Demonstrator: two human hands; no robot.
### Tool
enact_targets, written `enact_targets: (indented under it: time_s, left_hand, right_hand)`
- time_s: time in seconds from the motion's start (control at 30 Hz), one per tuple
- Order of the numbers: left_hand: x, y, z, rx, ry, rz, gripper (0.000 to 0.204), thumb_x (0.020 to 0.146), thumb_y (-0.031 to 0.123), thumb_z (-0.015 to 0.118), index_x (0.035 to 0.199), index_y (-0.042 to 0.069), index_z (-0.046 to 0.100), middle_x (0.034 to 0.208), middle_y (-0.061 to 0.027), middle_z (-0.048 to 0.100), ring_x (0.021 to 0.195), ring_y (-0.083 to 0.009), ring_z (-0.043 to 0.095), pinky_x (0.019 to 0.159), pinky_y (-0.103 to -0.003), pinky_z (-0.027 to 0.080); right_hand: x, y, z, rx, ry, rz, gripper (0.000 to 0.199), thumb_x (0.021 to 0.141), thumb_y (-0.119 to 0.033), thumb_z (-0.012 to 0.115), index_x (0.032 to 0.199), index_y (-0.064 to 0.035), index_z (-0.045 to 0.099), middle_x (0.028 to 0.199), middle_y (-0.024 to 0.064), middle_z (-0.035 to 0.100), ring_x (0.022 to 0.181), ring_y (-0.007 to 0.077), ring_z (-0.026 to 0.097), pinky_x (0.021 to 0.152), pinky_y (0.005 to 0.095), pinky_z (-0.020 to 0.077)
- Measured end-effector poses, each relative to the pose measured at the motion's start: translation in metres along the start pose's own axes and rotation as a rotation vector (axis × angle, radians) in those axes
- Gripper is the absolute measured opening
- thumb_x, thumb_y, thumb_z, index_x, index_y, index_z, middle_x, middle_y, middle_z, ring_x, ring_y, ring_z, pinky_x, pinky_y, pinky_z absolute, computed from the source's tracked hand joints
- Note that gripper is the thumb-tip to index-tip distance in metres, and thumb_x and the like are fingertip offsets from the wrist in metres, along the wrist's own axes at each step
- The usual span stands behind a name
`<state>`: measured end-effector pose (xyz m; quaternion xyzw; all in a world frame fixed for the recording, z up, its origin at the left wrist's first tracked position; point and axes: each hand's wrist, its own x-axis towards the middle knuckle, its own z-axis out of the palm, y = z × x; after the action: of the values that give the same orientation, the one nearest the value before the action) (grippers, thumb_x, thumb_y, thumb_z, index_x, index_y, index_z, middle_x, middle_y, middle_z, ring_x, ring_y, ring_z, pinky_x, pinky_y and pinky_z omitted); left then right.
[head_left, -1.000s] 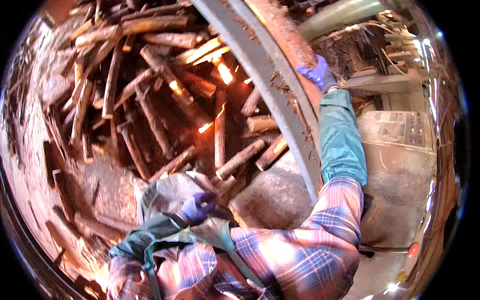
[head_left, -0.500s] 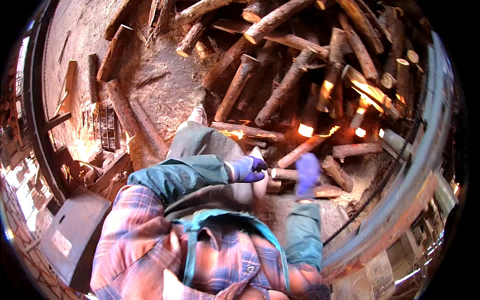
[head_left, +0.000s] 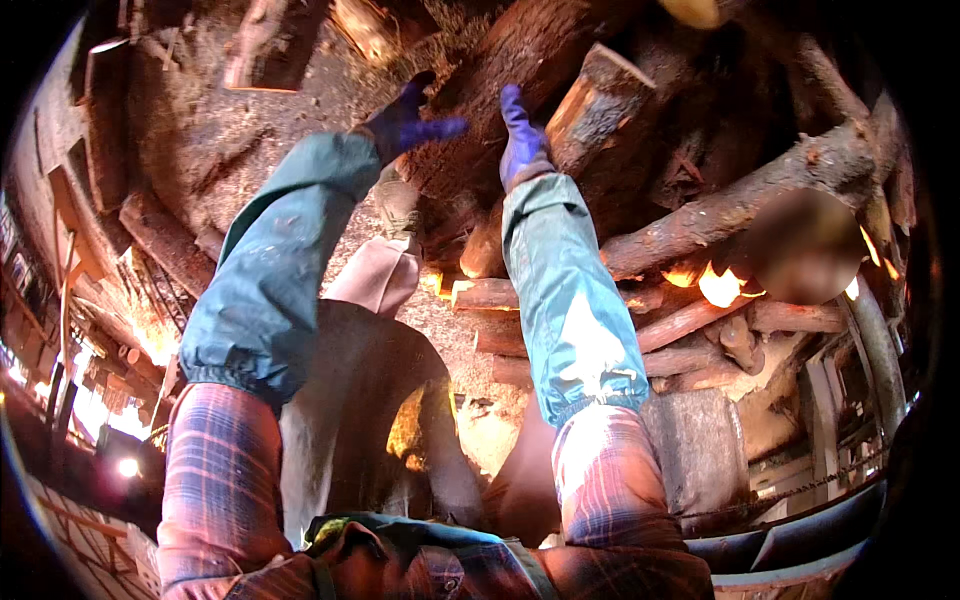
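Both my hands wear purple work gloves below teal sleeve covers and reach forward over a log pile. My left hand (head_left: 412, 125) is open, thumb stretched to the right, at the left side of a thick dark-barked log (head_left: 500, 85). On that log's other side is my right hand (head_left: 523, 140), also open, fingers pointing away from me. A shorter log (head_left: 598, 105) with a pale cut end lies just right of it. Neither hand grips anything; whether the gloves touch the thick log I cannot tell.
A long barked log (head_left: 740, 200) lies across the pile at right, above several thinner logs (head_left: 690, 325). More logs (head_left: 165, 240) rest at left on debris-strewn ground. My boot (head_left: 398, 205) stands below my left hand. A curved metal rail (head_left: 800, 535) runs along the lower right.
Both arms have stretched forward from near my body to the thick log. My right hand has moved left and away from the small logs. The view has tilted and come closer to the pile.
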<state>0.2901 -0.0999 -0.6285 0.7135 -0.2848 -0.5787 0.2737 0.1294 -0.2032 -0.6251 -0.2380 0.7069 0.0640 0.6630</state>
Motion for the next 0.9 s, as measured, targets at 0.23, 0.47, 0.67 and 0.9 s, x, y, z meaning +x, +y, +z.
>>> enact_targets:
  time_s: [0.23,0.47,0.67,0.9]
  left_hand:
    - [-0.041,0.048,0.026,-0.422,-0.212,-0.077,0.09,0.069,0.048,0.084,0.135,-0.002,0.047,0.129,-0.0135,0.058,0.116,-0.0229,0.056,0.103,-0.036,0.043]
    - [-0.219,0.23,0.019,-0.486,-0.151,-0.454,0.055,0.084,0.044,0.072,0.113,-0.002,0.063,0.102,-0.0102,0.068,0.084,-0.0156,0.065,0.074,-0.031,0.052]
    - [-0.225,0.275,0.04,-1.061,-0.036,-0.671,0.045,0.089,0.032,0.07,0.118,-0.001,0.057,0.104,-0.0082,0.066,0.088,-0.0173,0.066,0.079,-0.032,0.054]
    - [-0.32,0.289,0.098,-0.996,-0.122,-0.418,0.075,0.083,0.034,0.076,0.139,0.001,0.037,0.127,-0.0135,0.056,0.114,-0.0252,0.057,0.098,-0.041,0.047]
  right_hand:
    - [-0.017,0.038,-0.038,0.215,-0.063,-0.314,0.079,0.084,-0.056,0.067,0.139,-0.0036,0.046,0.136,0.01,0.053,0.121,0.0262,0.051,0.103,0.0389,0.0442]
    - [-0.222,0.009,-0.135,0.282,-0.386,-0.048,0.075,0.09,-0.052,0.061,0.139,0.0019,0.044,0.141,0.0118,0.048,0.129,0.0227,0.046,0.113,0.0358,0.0297]
    - [-0.19,-0.046,-0.115,0.502,-0.681,0.037,0.063,0.092,-0.054,0.055,0.132,-0.0045,0.055,0.127,0.0134,0.061,0.115,0.0245,0.058,0.104,0.0395,0.0432]
    - [-0.269,0.011,-0.136,0.839,-1.023,0.16,0.074,0.088,-0.059,0.058,0.136,-0.0043,0.051,0.134,0.0095,0.057,0.118,0.0231,0.055,0.107,0.0395,0.0398]
